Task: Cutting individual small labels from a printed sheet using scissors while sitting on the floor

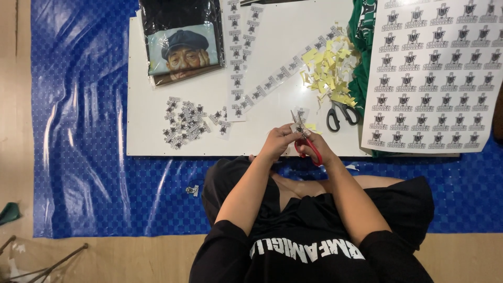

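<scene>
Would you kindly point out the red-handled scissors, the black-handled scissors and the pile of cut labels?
red-handled scissors [310, 148], head view, on the red handle in the right hand.
black-handled scissors [340, 113], head view, on the black handle loops.
pile of cut labels [184, 124], head view, on the heap's middle.

The red-handled scissors [306, 141] are held in the right hand, handles low toward the body, with the metal blades pointing up and away over the near edge of the white counter. The blades stand slightly parted around a small white sticker piece [297, 127] printed with a black emblem. This piece is pinched by the left hand just left of the blades and sits raised above the counter surface.
</scene>
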